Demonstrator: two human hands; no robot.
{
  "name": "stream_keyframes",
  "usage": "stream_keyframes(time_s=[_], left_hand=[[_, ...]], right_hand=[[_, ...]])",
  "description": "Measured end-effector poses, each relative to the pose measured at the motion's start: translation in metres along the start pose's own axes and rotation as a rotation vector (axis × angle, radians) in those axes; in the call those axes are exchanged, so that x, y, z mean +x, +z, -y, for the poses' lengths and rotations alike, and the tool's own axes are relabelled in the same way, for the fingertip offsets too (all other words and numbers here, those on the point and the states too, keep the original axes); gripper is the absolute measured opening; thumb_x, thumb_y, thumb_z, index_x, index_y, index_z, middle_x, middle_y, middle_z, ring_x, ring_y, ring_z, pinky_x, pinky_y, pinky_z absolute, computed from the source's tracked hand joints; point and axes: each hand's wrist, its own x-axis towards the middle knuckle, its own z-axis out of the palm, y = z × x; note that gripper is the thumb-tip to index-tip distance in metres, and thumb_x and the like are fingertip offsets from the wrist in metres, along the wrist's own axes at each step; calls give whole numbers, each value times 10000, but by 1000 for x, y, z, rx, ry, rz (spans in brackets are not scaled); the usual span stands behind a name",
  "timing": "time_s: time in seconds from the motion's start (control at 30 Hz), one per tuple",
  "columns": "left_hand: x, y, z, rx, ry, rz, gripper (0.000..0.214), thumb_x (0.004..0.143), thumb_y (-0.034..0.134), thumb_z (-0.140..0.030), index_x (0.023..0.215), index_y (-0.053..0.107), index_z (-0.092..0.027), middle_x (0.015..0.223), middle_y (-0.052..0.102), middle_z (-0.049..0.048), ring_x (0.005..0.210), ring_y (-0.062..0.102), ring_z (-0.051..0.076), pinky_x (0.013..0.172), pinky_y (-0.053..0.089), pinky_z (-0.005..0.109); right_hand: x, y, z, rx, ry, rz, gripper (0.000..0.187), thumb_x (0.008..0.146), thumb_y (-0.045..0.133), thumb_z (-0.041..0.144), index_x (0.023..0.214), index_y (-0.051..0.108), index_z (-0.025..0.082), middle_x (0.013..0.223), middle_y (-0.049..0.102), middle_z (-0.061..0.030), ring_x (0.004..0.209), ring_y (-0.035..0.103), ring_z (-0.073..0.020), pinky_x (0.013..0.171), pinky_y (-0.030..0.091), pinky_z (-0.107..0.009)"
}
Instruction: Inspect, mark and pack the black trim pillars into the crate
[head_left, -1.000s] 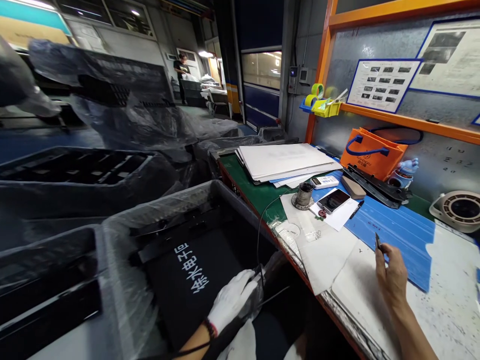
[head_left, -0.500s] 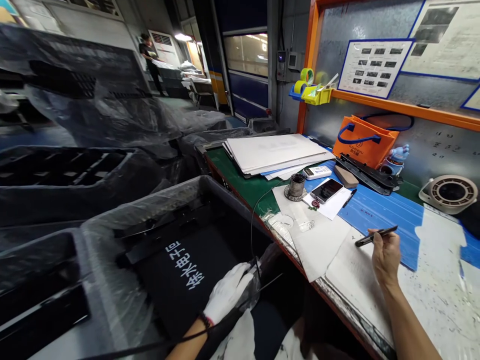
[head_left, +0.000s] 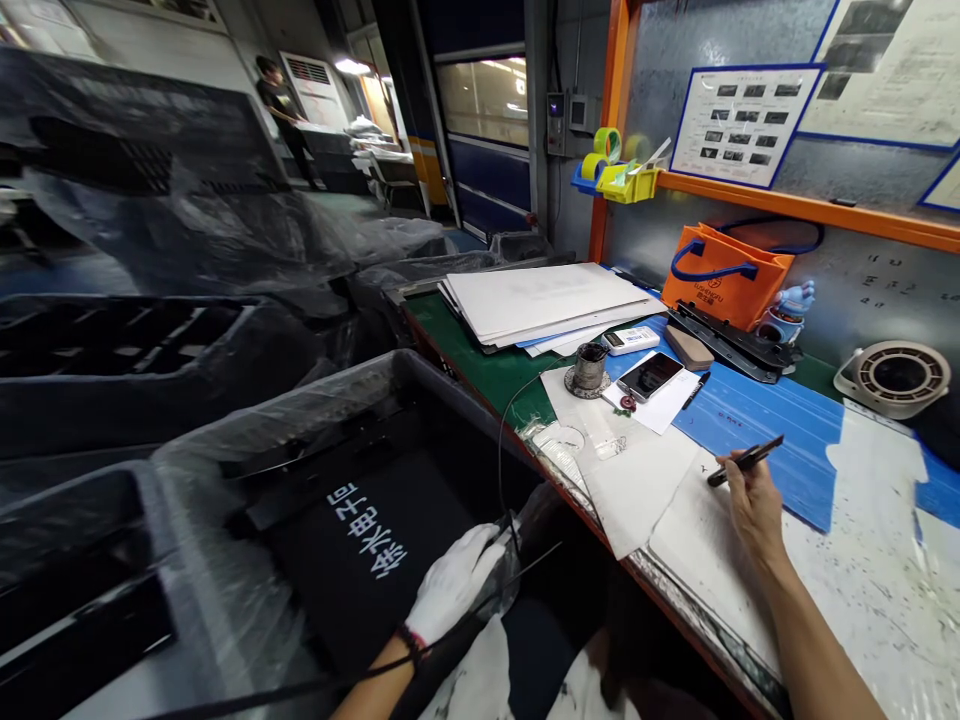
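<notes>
My left hand (head_left: 452, 587), in a white glove, is closed on the edge of a black flat panel (head_left: 365, 549) with white characters, which lies in a plastic-lined grey crate (head_left: 247, 445) left of the bench. A thin black cable (head_left: 504, 455) runs from this hand up onto the bench. My right hand (head_left: 752, 506), bare, pinches a black pen (head_left: 744, 460) above a white sheet (head_left: 705, 540) on the bench; the pen lies nearly level, tip to the left.
On the green and blue bench (head_left: 757, 415): a stack of white sheets (head_left: 544, 300), a phone (head_left: 650, 375), a small metal cup (head_left: 589, 366), an orange bag (head_left: 724, 275), a round white fan part (head_left: 897, 378). Plastic-wrapped black parts (head_left: 150, 340) fill the left. A person (head_left: 279, 105) stands far back.
The pen in my right hand swung from pointing upright to lying nearly level. The view shifted slightly to the right. My left hand stayed on the panel.
</notes>
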Motion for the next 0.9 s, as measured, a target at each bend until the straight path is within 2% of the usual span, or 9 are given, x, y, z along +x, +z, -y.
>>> stream_keyframes(time_s=[0.2,0.37,0.57,0.77,0.9], left_hand=[[0,-1,-2,-10,-9,18,479,899,313,-422,1206,569,-160,1285,583,88,1208,525,240,1053,394,367],[-1,-3,-3,-20,-21,51,487,902,296,-425,1224,547,-160,1302,564,96,1223,505,238,1062,374,370],[-2,-5,-3,-23,2,76,477,910,300,-417,1229,542,-157,1316,553,105,1232,499,241,1058,379,379],[0,-1,1,-20,6,40,468,904,302,-434,1197,563,-179,1288,575,89,1204,528,239,1031,410,371],[-1,-2,0,-11,4,49,474,900,299,-420,1213,552,-170,1298,568,93,1216,520,233,1043,399,360]], right_hand=[[0,2,-3,25,-7,43,478,821,466,640,954,544,188,866,668,-121,770,620,-281,633,447,-351],[0,3,-5,32,5,99,541,802,473,685,957,552,173,817,658,-115,725,613,-271,573,441,-327],[-1,4,-8,-3,39,99,616,761,485,732,946,561,150,769,655,-118,643,598,-265,561,449,-345],[0,5,-10,-10,54,112,603,736,481,700,965,550,146,858,676,-152,761,636,-304,668,509,-403],[1,3,-9,-34,61,93,550,736,497,624,977,564,134,839,662,-136,738,631,-292,676,511,-404]])
